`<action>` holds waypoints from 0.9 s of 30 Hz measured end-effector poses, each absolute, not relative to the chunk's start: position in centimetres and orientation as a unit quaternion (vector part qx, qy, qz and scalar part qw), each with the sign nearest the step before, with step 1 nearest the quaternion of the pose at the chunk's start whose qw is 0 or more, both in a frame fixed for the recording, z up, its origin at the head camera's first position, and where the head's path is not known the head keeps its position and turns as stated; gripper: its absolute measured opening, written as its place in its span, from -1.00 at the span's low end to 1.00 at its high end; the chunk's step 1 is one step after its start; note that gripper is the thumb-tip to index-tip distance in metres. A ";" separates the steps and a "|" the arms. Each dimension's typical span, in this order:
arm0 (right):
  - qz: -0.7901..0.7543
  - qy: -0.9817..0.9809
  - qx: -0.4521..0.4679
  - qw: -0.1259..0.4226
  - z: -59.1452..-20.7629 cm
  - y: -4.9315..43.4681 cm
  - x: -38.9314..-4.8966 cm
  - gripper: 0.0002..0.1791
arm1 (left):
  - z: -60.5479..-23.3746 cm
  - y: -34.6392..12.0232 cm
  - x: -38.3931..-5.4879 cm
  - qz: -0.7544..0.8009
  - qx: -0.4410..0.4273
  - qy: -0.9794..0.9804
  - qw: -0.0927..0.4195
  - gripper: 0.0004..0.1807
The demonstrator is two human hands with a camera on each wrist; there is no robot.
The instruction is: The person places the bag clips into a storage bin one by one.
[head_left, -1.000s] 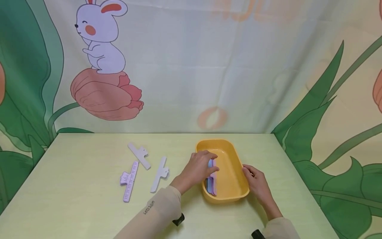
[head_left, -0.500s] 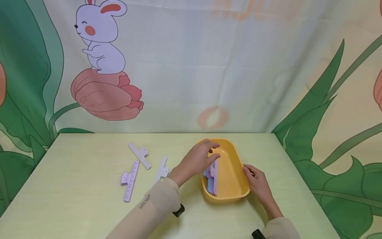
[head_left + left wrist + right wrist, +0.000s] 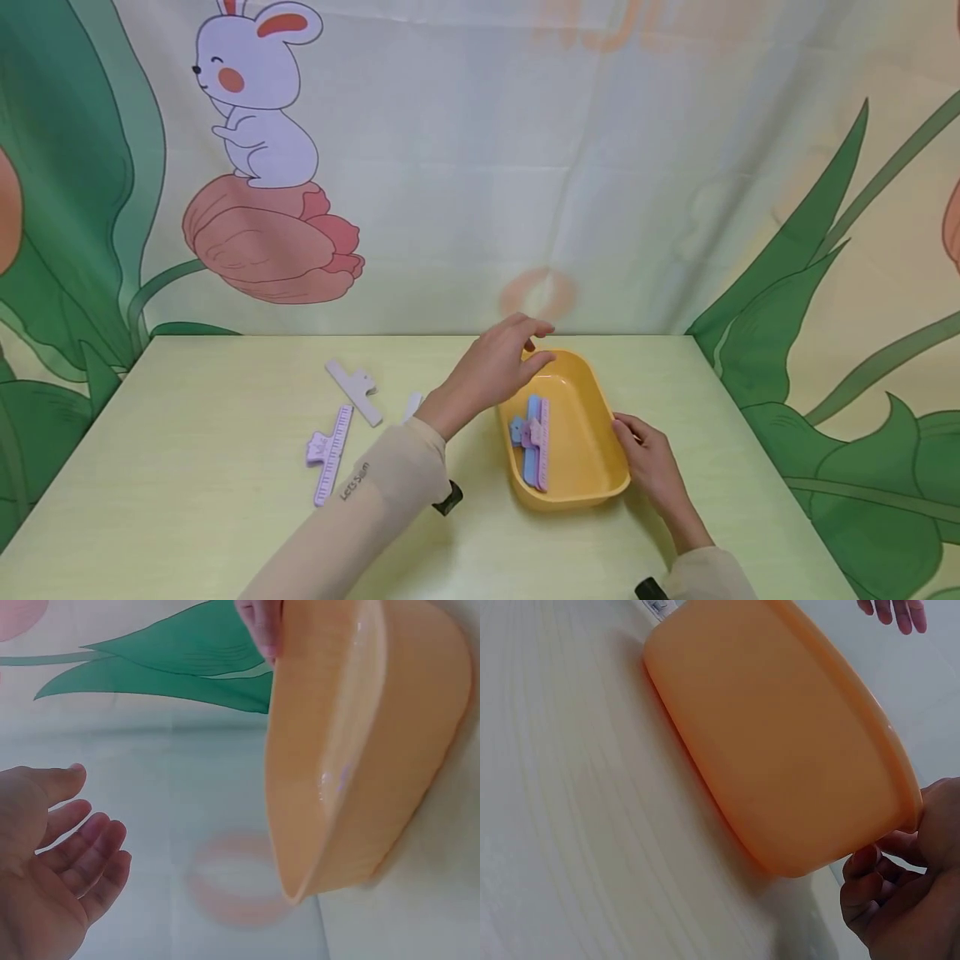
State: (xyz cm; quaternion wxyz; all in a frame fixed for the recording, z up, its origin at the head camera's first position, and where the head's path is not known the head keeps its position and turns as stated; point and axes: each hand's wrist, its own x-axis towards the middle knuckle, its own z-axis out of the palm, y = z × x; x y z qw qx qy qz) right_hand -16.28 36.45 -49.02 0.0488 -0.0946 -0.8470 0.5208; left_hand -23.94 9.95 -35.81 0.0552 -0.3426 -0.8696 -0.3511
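My left hand hovers above the far left corner of a yellow plastic tub, fingers loosely bent and nothing in them. In the left wrist view the same hand is apart from the tub's rim. My right hand holds the tub's right rim; the right wrist view shows its thumb at the rim and fingers curled below. Along the tub's left side lie a blue bag clip and a pink-lilac bag clip, side by side and overlapping.
On the table left of the tub lie a pale grey clip and a purple clip with ruler marks. Another pale clip is mostly hidden behind my left forearm. A printed curtain hangs behind the table's back edge.
My left hand has let go of the clips inside the tub and risen up and away toward the far rim, leaving the clips lying there. The right hand stays on the rim.
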 end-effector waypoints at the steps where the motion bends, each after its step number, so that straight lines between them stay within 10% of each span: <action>1: 0.519 -0.848 -0.095 0.049 -49.0 36.4 -16.3 -0.55 | -35.5 9.9 -23.9 -0.354 -0.342 -0.869 0.056 -0.57; 27: 0.510 -0.853 -0.095 0.049 -49.3 36.5 -16.3 -0.51 | -32.7 8.9 -23.9 -0.360 -0.333 -0.870 0.055 -0.55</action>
